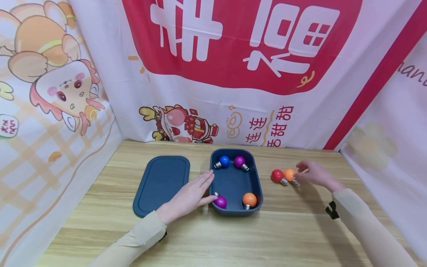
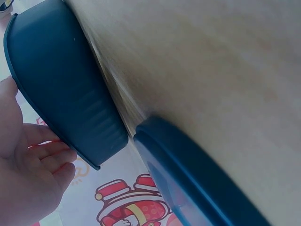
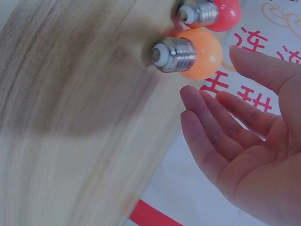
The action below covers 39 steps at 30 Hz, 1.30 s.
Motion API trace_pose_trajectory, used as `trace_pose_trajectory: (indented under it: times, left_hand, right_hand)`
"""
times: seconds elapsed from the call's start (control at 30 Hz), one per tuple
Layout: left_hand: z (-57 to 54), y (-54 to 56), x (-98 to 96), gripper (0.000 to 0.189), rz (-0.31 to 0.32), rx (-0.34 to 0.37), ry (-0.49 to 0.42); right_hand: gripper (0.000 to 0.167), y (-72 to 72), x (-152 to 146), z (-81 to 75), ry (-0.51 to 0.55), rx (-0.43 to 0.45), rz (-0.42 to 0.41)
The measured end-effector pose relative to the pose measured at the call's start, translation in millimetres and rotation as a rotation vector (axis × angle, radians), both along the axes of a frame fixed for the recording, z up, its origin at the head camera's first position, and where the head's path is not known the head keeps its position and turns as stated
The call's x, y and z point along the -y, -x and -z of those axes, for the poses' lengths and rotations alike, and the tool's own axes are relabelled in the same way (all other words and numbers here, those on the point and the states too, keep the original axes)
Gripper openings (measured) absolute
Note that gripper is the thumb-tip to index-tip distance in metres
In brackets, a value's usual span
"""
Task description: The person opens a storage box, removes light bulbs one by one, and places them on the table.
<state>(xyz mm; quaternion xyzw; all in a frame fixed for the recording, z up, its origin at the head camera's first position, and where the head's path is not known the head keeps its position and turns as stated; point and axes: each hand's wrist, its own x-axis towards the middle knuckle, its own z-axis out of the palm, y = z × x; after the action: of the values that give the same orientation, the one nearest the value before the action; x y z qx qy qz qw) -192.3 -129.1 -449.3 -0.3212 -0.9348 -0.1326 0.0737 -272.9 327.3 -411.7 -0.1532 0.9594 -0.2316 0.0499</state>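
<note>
My left hand (image 1: pixel 190 196) rests on the left rim of a dark blue box (image 1: pixel 235 181), fingers straight, thumb over the edge beside a purple light bulb (image 1: pixel 221 202). Inside the box also lie a blue bulb (image 1: pixel 224 161), another purple bulb (image 1: pixel 239 161) and an orange bulb (image 1: pixel 249 199), near its corners. To the right, a red bulb (image 1: pixel 277 175) and a second orange bulb (image 3: pixel 204 54) lie side by side on the table. My right hand (image 3: pixel 249 141) is just beside that orange bulb, fingers parted and slightly bent, holding nothing.
A matching dark blue lid (image 1: pixel 163 183) lies flat on the wooden table (image 1: pixel 213 241), left of the box and near my left forearm. Printed cloth (image 1: pixel 233 81) hangs at the back and along both sides of the table.
</note>
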Motion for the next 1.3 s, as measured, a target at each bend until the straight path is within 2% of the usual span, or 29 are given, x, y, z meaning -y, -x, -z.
trace_pose_trajectory:
  times: [0.3, 0.57, 0.9, 1.3]
  left_hand:
    - [-0.2, 1.2, 0.4, 0.077, 0.002, -0.019, 0.013]
    - [0.8, 1.8, 0.5, 0.077, 0.004, -0.032, 0.015]
    - [0.2, -0.4, 0.0, 0.076, 0.003, -0.009, -0.001]
    - [-0.3, -0.6, -0.2, 0.076, 0.013, -0.032, -0.003]
  right_hand:
    - [0.045, -3.8, 7.7, -14.8, -0.006, -0.051, -0.019]
    - [0.048, -10.3, 23.6, -28.3, -0.04, -0.031, -0.009]
    - [0.042, -19.3, 42.7, -34.0, -0.017, -0.07, -0.073]
    - [0.039, -30.5, 63.4, -41.9, -0.008, -0.037, -0.102]
